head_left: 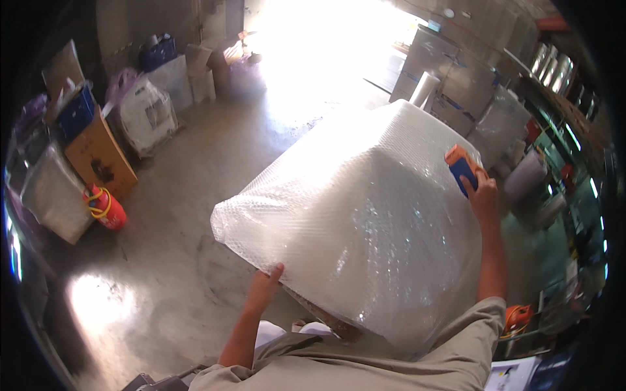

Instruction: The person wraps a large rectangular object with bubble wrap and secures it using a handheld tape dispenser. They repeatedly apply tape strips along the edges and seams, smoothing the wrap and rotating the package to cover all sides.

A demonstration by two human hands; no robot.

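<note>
While grip of right hand (482,190) wraps around orange-and-blue tool (462,171) at right side of bubble wrap (365,215), left hand (264,284) touches near-left edge, thumb on top, fingers hidden: cannot tell if that grip closed. Bubble wrap spread in broad peaked mass in front of person. Red canister (115,214) on floor (173,202), well apart, to left.

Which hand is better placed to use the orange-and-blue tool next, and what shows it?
Probably the right hand: it grips the orange-and-blue tool at the right side of the bubble wrap. The left hand holds the near-left edge, well away from the tool.
</note>
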